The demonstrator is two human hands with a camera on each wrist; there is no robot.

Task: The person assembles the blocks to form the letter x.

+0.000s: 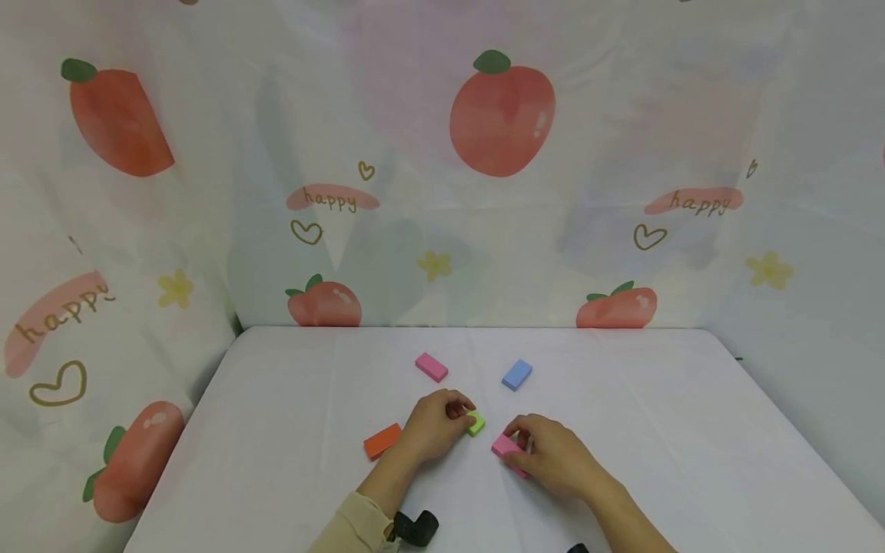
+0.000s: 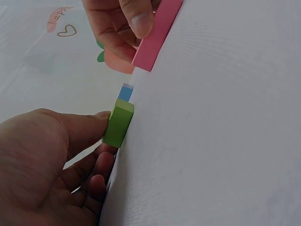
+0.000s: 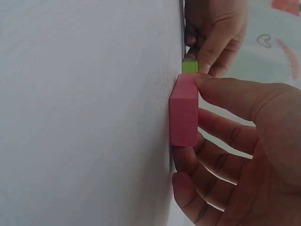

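My left hand (image 1: 434,427) pinches a small green block (image 1: 477,423) between thumb and fingers, close over the white table. In the left wrist view the thumb lies against one side of the green block (image 2: 120,123), with the other fingers curled beneath. To its right, my right hand (image 1: 556,455) holds a longer pink block (image 1: 505,445) by its sides. The right wrist view shows that pink block (image 3: 183,120) end-on, low at the tabletop, the thumb on its near edge. A small gap separates the two held blocks in the head view.
An orange block (image 1: 382,442) lies just left of my left wrist, partly behind it. Farther back on the white table (image 1: 664,430) are another pink block (image 1: 432,367) and a blue block (image 1: 517,375). A fruit-patterned cloth (image 1: 401,253) hangs along the back edge.
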